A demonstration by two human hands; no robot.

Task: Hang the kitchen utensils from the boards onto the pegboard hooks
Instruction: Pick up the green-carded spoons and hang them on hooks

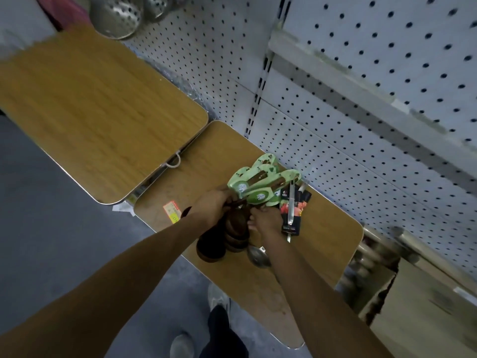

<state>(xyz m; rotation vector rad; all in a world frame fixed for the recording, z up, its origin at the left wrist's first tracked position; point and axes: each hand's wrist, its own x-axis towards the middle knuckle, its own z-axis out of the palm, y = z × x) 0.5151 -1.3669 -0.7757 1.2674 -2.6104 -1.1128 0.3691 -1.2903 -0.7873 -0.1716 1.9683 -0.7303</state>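
Pickup step: left hand [215,206] grips the bunched wooden spoons [227,236] with green cards; right hand [265,220] fingers curl round the same bundle, above the table [322,228]. Next, I'd guess: separate one, find its card hole, thread onto a hook on the pegboard [361,99].

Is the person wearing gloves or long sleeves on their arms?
No. The left hand and right hand are bare, with no gloves, rings or watch showing. Both forearms are bare too; no sleeve reaches into view.
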